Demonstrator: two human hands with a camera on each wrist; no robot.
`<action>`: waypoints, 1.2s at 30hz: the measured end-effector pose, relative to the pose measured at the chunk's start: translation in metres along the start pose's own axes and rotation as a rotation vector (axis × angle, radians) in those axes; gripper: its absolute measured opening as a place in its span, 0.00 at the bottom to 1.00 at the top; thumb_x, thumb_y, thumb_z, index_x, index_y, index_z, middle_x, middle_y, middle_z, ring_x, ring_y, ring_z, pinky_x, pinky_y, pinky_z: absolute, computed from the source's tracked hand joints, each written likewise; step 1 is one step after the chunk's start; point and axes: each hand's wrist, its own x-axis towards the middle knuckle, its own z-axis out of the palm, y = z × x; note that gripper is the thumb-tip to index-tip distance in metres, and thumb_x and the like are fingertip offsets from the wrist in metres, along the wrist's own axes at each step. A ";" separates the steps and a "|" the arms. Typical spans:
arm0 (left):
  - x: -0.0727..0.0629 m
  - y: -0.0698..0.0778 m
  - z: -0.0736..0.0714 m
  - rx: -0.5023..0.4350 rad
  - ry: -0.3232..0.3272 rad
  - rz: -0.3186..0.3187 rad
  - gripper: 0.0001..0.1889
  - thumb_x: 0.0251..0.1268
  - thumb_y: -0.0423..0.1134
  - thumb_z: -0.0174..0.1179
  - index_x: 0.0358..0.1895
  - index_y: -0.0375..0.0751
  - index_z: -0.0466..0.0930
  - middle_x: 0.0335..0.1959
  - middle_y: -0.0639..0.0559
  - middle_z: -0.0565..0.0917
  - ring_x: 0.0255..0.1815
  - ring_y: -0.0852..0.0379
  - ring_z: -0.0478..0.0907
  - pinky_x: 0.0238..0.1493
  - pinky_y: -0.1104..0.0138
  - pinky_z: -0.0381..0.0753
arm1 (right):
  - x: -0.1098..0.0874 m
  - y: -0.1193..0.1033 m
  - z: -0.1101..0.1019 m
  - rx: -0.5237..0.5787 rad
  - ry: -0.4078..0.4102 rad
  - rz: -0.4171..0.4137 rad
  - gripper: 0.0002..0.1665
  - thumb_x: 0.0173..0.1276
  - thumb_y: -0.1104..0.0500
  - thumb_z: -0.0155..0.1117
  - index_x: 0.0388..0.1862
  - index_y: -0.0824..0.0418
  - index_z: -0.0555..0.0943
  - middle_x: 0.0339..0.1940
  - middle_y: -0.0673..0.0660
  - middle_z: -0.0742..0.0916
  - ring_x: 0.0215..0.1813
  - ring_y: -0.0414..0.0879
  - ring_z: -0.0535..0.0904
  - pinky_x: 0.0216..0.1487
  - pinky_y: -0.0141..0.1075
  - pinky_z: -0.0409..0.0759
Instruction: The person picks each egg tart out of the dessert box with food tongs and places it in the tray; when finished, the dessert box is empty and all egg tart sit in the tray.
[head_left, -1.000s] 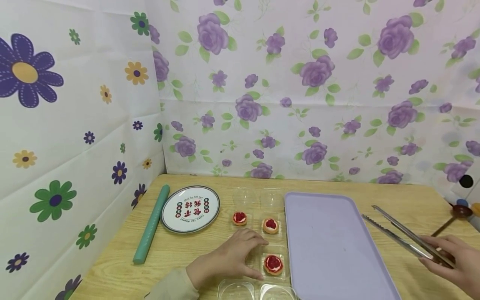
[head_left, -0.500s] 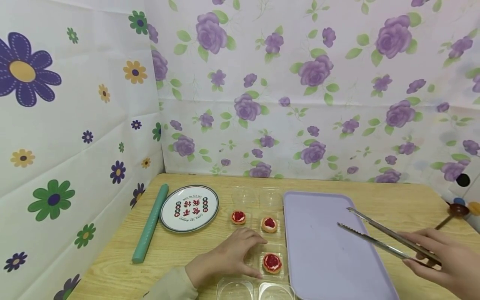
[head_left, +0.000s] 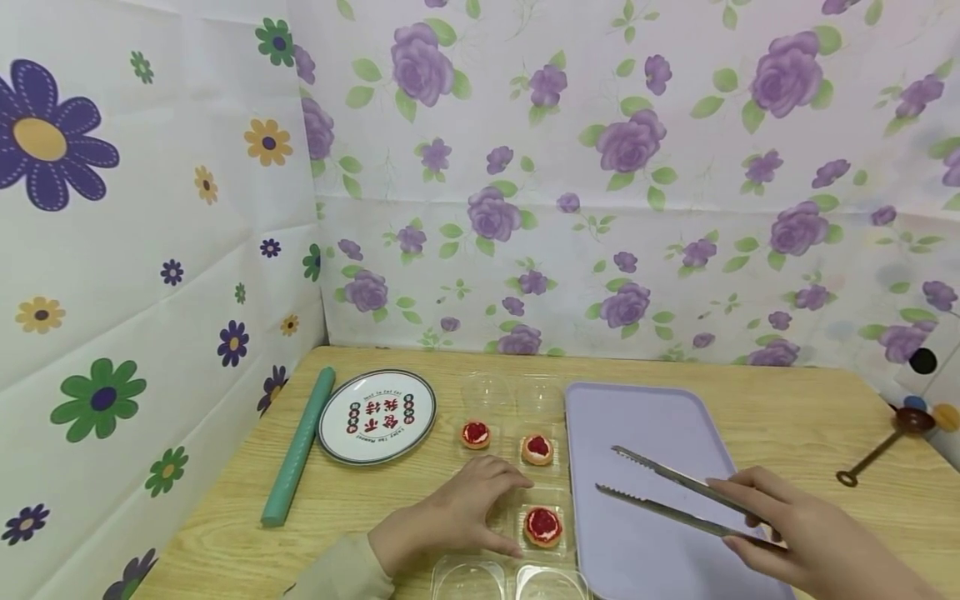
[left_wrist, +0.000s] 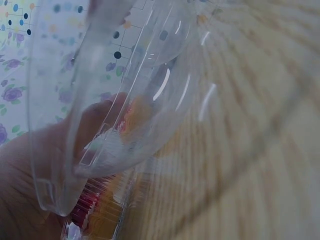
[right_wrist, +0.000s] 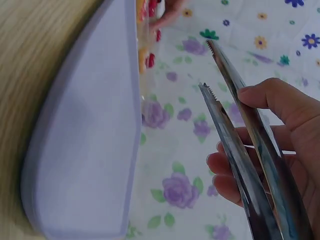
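Clear plastic food boxes (head_left: pixel 572 500) stand with their lids raised, holding small tarts with red topping. One tart (head_left: pixel 542 527) lies right of my left hand (head_left: pixel 465 508); two others, a back-left tart (head_left: pixel 475 434) and a back-right tart (head_left: pixel 537 448), sit farther off. Thumb and fingers of the left hand curve around the near box, whose left part they hide. My right hand (head_left: pixel 795 525) grips metal tongs (head_left: pixel 693 483), their toothed tips apart with nothing between them. The tongs hang over a lilac tray (head_left: pixel 637 425); in the right wrist view, the thumb (right_wrist: pixel 255 95) presses one arm.
A white plate (head_left: pixel 378 417) with red lettering and a green rod (head_left: pixel 300 450) lie at the left. Far right, a brown ladle-like utensil (head_left: pixel 877 446) rests on the wooden table (head_left: pixel 795 417). Patterned sheets (head_left: pixel 525 208) line the back and left sides.
My right hand has carried the tongs leftward, from beyond the tray's right edge to over the tray, and their arms have spread wider. The left hand stays at the box.
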 end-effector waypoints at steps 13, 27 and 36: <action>-0.001 -0.001 0.001 -0.002 0.006 -0.003 0.42 0.45 0.66 0.67 0.64 0.48 0.70 0.62 0.56 0.75 0.66 0.57 0.68 0.74 0.57 0.61 | 0.025 -0.029 0.038 0.040 -0.065 -0.079 0.25 0.60 0.52 0.71 0.56 0.57 0.78 0.44 0.49 0.80 0.29 0.22 0.67 0.24 0.19 0.64; -0.001 -0.001 0.001 0.001 0.015 0.001 0.42 0.45 0.65 0.68 0.64 0.49 0.71 0.61 0.57 0.75 0.64 0.59 0.68 0.73 0.58 0.62 | 0.050 -0.047 0.042 -0.075 -0.087 -0.172 0.23 0.54 0.52 0.73 0.49 0.59 0.82 0.39 0.47 0.81 0.29 0.23 0.67 0.24 0.16 0.65; 0.000 0.001 0.000 0.001 0.009 0.000 0.42 0.45 0.66 0.67 0.64 0.49 0.71 0.61 0.57 0.75 0.65 0.59 0.68 0.73 0.58 0.62 | 0.063 -0.049 0.040 -0.124 -0.097 -0.232 0.21 0.47 0.54 0.74 0.43 0.58 0.84 0.32 0.44 0.79 0.27 0.24 0.65 0.22 0.18 0.66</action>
